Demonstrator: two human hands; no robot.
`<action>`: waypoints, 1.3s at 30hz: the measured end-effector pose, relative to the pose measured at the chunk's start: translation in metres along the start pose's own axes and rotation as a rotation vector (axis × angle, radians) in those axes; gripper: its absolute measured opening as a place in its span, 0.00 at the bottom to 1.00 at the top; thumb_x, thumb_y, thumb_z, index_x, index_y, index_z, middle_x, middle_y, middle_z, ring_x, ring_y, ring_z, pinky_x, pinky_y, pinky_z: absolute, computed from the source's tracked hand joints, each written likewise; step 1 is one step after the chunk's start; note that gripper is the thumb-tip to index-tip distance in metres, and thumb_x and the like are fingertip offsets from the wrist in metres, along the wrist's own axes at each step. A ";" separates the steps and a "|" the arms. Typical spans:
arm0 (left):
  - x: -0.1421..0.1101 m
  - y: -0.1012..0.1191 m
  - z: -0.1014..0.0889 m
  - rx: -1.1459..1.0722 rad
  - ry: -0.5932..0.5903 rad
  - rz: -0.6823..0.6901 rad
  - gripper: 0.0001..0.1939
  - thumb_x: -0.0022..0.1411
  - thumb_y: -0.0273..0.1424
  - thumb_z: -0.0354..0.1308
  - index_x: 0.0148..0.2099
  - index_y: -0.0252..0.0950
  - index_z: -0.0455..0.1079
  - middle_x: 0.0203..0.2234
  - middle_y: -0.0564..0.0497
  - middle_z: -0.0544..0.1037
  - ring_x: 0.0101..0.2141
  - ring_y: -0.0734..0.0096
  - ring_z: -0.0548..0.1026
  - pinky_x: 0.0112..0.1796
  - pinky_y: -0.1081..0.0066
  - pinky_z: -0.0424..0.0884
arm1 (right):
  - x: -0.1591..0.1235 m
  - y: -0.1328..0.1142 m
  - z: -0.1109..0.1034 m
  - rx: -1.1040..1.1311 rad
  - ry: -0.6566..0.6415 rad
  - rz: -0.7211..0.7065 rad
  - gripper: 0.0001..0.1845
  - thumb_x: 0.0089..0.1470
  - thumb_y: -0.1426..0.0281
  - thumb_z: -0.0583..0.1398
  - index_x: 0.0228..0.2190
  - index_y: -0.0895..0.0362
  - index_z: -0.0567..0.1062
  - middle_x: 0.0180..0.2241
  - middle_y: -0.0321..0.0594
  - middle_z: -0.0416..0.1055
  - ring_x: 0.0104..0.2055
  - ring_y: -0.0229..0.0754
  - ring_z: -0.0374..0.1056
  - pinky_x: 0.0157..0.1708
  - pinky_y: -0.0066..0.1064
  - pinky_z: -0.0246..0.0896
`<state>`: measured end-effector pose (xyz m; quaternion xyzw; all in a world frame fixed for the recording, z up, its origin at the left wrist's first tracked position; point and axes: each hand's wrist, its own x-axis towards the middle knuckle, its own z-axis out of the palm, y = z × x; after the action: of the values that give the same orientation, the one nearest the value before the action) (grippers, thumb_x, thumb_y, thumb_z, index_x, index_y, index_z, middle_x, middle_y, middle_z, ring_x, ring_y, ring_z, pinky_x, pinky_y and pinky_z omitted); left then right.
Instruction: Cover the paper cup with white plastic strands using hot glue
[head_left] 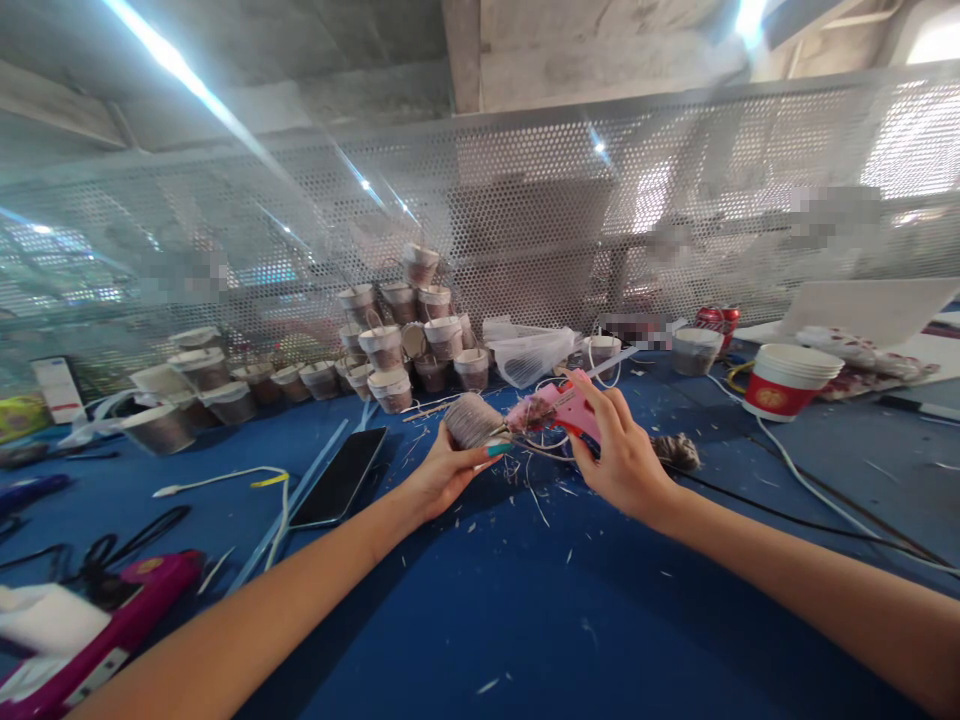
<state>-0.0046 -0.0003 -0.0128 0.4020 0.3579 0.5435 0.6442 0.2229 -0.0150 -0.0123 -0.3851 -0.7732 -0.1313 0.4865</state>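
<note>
The left hand (442, 478) is closed around one tilted, twine-wrapped cup (471, 420) above the table (480, 620); the right hand (626, 460), near it, grips one pink glue gun (579, 408), front end close to the left hand. A slip could burn the left hand, should the gun be hot; a snag on the black cord (810, 517) might cause one. Outward: one phone (345, 478), one magenta power strip (154, 605), one paper-cup stack (784, 395); overlapping small pails (382, 347) defy exact counting.
</note>
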 end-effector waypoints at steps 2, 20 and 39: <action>0.000 0.000 -0.001 -0.004 -0.011 0.002 0.48 0.38 0.14 0.66 0.60 0.44 0.53 0.40 0.51 0.77 0.44 0.60 0.76 0.51 0.57 0.67 | 0.001 0.001 0.000 -0.007 0.005 0.004 0.39 0.54 0.77 0.53 0.63 0.47 0.44 0.45 0.47 0.65 0.43 0.48 0.68 0.38 0.43 0.73; -0.002 0.004 -0.005 -0.141 -0.121 0.003 0.48 0.38 0.17 0.67 0.60 0.42 0.53 0.44 0.45 0.76 0.49 0.49 0.74 0.52 0.52 0.66 | 0.002 0.005 0.000 -0.022 0.046 0.043 0.40 0.53 0.78 0.54 0.63 0.49 0.45 0.51 0.51 0.63 0.46 0.51 0.66 0.40 0.48 0.72; -0.003 0.005 -0.004 -0.133 -0.130 0.007 0.50 0.41 0.15 0.65 0.63 0.41 0.48 0.43 0.46 0.76 0.46 0.55 0.75 0.55 0.55 0.64 | 0.001 0.006 0.000 -0.030 0.044 0.011 0.41 0.53 0.80 0.53 0.63 0.49 0.43 0.52 0.51 0.62 0.49 0.52 0.65 0.39 0.46 0.72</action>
<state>-0.0108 -0.0023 -0.0098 0.3938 0.2769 0.5410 0.6896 0.2269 -0.0102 -0.0123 -0.3936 -0.7580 -0.1489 0.4983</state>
